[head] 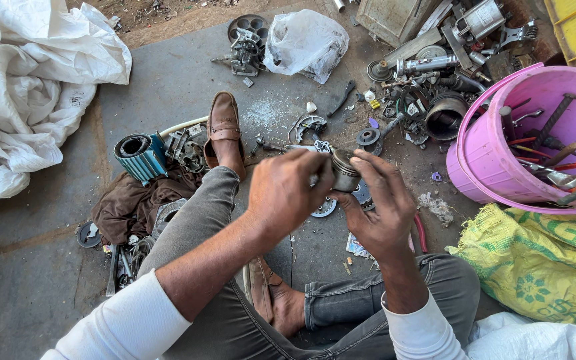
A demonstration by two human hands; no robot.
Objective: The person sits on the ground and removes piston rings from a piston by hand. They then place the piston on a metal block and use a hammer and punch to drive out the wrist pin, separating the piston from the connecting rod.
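I sit on the ground with grey trousers and brown shoes [224, 133]. My right hand [381, 207] grips a small round metal part [345, 172], a cylinder with a flat cap, held in front of me. My left hand [287, 190] is closed around a thin tool whose tip meets the part's left side; the tool is mostly hidden by my fingers. A toothed metal disc [325, 209] lies on the ground just below both hands.
A pink bucket [495, 167] full of hand tools stands at right, above a yellow woven sack [541, 267]. Scattered metal parts and a clear plastic bag [305, 41] lie ahead. A blue finned motor housing [140, 155], brown rag [131, 203] and white sacking [28, 87] are at left.
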